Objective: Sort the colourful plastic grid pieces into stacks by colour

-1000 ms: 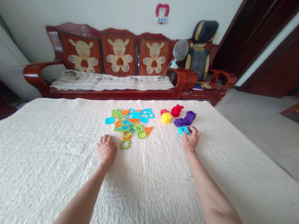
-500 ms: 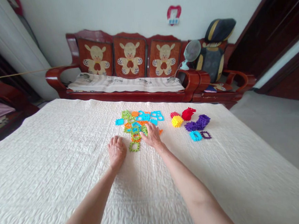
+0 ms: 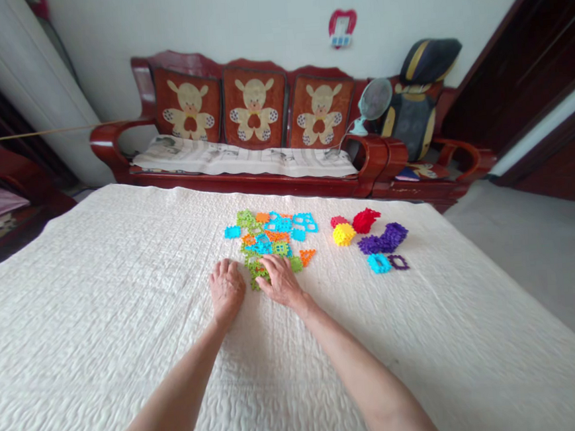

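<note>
Toothed plastic building pieces in green, blue and orange lie in a loose pile (image 3: 278, 224) on the white quilted cover (image 3: 125, 308). My right hand (image 3: 281, 281) is at the near side of this pile, thumb and fingers around green building pieces (image 3: 256, 271); the fingertips partly cover them. Palm down on the cover, my left hand (image 3: 227, 288) rests just left of those green pieces. Its fingers are slightly apart and nothing shows in them. An orange triangle piece (image 3: 307, 258) lies right of my right hand.
To the right are sorted stacks: red pieces (image 3: 366, 220), yellow pieces (image 3: 343, 235), purple pieces (image 3: 384, 240) and blue pieces (image 3: 379, 263). A purple square frame (image 3: 399, 262) lies beside the blue ones. Beyond the cover's far edge stands a wooden sofa (image 3: 245, 184) with a small fan (image 3: 376, 99).
My right hand has moved toward me and slightly left, with green pieces now gathered under its fingers. The orange triangle has come into fuller view. My left hand stays nearly in place.
</note>
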A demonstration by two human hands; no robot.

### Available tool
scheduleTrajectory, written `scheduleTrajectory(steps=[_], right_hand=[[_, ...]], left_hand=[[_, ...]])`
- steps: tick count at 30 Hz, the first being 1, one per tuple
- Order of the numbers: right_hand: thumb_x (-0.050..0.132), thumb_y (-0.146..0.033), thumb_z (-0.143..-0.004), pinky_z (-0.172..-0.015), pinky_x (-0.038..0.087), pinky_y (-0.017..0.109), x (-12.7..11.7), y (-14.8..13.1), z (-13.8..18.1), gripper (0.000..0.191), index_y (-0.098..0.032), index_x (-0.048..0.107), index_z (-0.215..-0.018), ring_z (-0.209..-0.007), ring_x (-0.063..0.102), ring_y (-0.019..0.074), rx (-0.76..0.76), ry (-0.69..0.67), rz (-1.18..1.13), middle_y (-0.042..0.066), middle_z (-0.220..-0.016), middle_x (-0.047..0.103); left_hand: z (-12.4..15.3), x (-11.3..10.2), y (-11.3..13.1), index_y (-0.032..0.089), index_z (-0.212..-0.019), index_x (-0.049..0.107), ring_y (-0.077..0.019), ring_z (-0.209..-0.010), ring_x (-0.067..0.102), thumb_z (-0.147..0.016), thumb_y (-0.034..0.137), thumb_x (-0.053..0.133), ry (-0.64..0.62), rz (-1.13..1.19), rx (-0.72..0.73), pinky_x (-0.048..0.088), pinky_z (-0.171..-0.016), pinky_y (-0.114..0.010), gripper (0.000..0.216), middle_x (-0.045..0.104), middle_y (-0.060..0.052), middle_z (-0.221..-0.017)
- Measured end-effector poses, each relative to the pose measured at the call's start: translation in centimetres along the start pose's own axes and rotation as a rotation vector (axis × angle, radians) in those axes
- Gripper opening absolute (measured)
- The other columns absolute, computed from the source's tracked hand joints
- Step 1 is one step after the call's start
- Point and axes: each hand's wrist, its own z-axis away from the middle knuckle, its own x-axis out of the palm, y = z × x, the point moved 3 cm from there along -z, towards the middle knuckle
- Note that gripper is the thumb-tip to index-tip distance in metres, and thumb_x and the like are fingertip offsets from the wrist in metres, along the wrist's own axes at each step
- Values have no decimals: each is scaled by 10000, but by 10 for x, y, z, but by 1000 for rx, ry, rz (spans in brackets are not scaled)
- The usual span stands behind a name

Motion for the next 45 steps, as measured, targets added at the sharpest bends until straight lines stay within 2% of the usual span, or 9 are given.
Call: scheduleTrajectory(steps=[3, 6, 9, 11, 13, 24, 33, 40, 45], right_hand=[[530, -297, -958, -1095, 420, 407, -4, 7, 3, 354, -175, 625, -1276, -1265, 554, 244, 14, 75, -51, 134, -1348, 629], [529, -284, -946, -1089, 422, 435, -13, 30, -11, 345, -145, 631, -1245, -1257, 550, 275, 220, 173, 10, 168, -1303, 637], [612, -369, -911, -1080, 401, 510, -16, 52, -28, 440, -119, 605, -1272, -1288, 513, 337, 428, 123, 91, 207, -1355, 595], [634, -424, -904, -1081, 378, 538, -13, 59, -35, 483, -135, 593, -1289, -1319, 484, 356, 476, 42, 106, 203, -1408, 557], [634, -443, -903, -1080, 357, 546, -9, 61, -36, 485, -154, 589, -1289, -1327, 472, 356, 464, 5, 105, 187, -1422, 547], [695, -382, -829, -1098, 319, 496, -9, 50, 0, 404, -162, 618, -1159, -1276, 508, 323, 291, 93, 114, 157, -1310, 621], [706, -220, -731, -1018, 465, 465, -9, 49, -23, 597, -164, 571, -1309, -1184, 576, 318, 426, -53, 126, 167, -1260, 621], [500, 14, -661, -1186, 388, 421, -24, 48, -28, 790, -198, 494, -1423, -1421, 426, 241, -49, -44, -28, 130, -1472, 475], [477, 13, -697, -1187, 406, 453, -40, 71, -21, 761, -187, 491, -1431, -1407, 457, 251, 55, 106, -80, 144, -1437, 507]], left_hand=[[0, -1, 0, 191, -1148, 641, -290, -1230, 503, -969, 203, 378, -6, 1, -3, 425, -982, -437, 318, 622, -125, -1246], [0, -1, 0, 198, -1134, 651, -293, -1232, 501, -969, 209, 384, -17, 5, -10, 425, -983, -438, 314, 622, -123, -1263], [-1, -1, 0, 199, -1137, 660, -299, -1233, 499, -964, 203, 387, -25, 12, -18, 428, -977, -449, 323, 623, -126, -1272], [-1, -1, 0, 202, -1145, 664, -301, -1235, 496, -959, 200, 393, -25, 18, -19, 427, -978, -458, 329, 624, -131, -1269], [-1, -2, 1, 208, -1148, 669, -301, -1236, 492, -958, 202, 397, -24, 23, -19, 425, -982, -463, 332, 623, -134, -1266], [-1, -1, 1, 202, -1086, 662, -296, -1227, 496, -964, 203, 389, -18, 17, -11, 427, -970, -443, 299, 618, -129, -1233], [-1, 0, 0, 200, -1084, 659, -296, -1238, 496, -964, 201, 392, -18, 18, -12, 421, -976, -435, 292, 621, -126, -1235], [-1, -4, 3, 206, -1088, 658, -291, -1229, 502, -967, 197, 383, -19, 10, -15, 418, -975, -434, 301, 623, -122, -1227], [0, -5, 4, 197, -1086, 655, -292, -1230, 500, -964, 191, 378, -28, 18, -12, 417, -976, -434, 303, 622, -128, -1218]])
